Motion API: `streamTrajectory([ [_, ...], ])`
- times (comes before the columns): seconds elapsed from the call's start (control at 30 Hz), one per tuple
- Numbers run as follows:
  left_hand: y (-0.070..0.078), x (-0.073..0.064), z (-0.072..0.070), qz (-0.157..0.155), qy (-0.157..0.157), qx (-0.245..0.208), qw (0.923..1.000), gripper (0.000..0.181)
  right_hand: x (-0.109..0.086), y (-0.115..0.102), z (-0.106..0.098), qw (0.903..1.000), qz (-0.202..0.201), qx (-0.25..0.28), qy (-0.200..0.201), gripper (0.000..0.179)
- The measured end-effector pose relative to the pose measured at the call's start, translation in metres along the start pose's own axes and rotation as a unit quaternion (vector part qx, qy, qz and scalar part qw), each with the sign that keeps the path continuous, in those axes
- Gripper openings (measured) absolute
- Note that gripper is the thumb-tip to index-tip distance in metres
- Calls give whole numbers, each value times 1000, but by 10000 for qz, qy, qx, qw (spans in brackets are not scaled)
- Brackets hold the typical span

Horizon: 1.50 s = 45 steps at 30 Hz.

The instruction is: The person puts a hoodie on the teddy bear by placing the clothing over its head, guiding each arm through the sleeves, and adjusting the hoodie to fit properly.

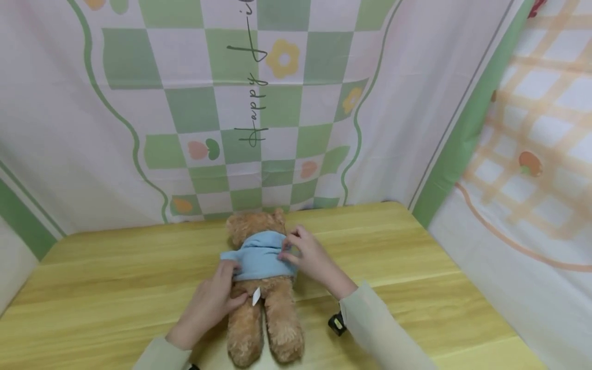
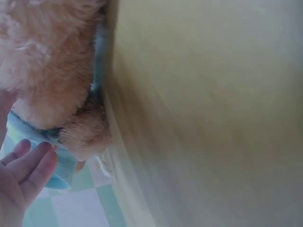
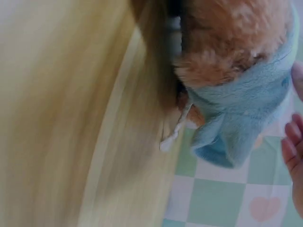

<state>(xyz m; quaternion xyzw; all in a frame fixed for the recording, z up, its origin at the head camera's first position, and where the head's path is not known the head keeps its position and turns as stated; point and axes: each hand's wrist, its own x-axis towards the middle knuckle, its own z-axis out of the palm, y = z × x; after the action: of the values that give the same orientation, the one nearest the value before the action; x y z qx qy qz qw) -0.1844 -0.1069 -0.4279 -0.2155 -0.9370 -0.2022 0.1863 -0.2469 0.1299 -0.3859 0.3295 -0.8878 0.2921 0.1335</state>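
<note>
A brown plush teddy bear (image 1: pixel 284 326) in a light blue top (image 1: pixel 261 259) lies on the table with its back up and its head toward the wall. Its white tag (image 1: pixel 256 296) sticks out below the hem. My left hand (image 1: pixel 210 298) rests along the bear's left side, fingers by the top's edge and thumb on the fur. Its fingers (image 2: pixel 35 172) look nearly straight in the left wrist view. At the top's right side is my right hand (image 1: pixel 312 257), thumb and fingers apart, tips right at the cloth. A white drawstring (image 3: pixel 176 132) hangs beside the sleeve (image 3: pixel 220 142).
The wood-grain table (image 1: pixel 393 241) reaches back to a cloth hanging (image 1: pixel 282 103) with green checks and flowers. Another patterned cloth (image 1: pixel 536 169) hangs at the right. A small black device (image 1: pixel 337 324) sits at my right wrist.
</note>
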Motion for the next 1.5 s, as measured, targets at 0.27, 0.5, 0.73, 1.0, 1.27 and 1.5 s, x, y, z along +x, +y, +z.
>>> streamTrajectory([
  [0.27, 3, 1, -5, -203, -119, -96, 9997, 41, -28, 3, 0, 9935, -984, -573, -73, 16],
  [0.5, 5, 3, -2, -175, -36, -74, 9998, 35, -32, 6, 5, 9973, -504, -205, -495, 5],
  [0.73, 5, 5, 0, -145, -101, -357, 9992, 31, -36, 9, 1, 9947, 66, 600, -836, 5],
  [1.0, 9, 11, -9, -499, -479, -905, 9935, 24, -37, -5, 7, 9981, -44, -462, 409, 24],
  [1.27, 13, 14, -4, -287, -211, -176, 9992, 37, -33, -6, 8, 9892, -407, -1345, 427, 24],
  [1.5, 10, 19, -12, 766, 945, 287, 9922, 24, -38, 3, 3, 9970, -536, -482, 283, 16],
])
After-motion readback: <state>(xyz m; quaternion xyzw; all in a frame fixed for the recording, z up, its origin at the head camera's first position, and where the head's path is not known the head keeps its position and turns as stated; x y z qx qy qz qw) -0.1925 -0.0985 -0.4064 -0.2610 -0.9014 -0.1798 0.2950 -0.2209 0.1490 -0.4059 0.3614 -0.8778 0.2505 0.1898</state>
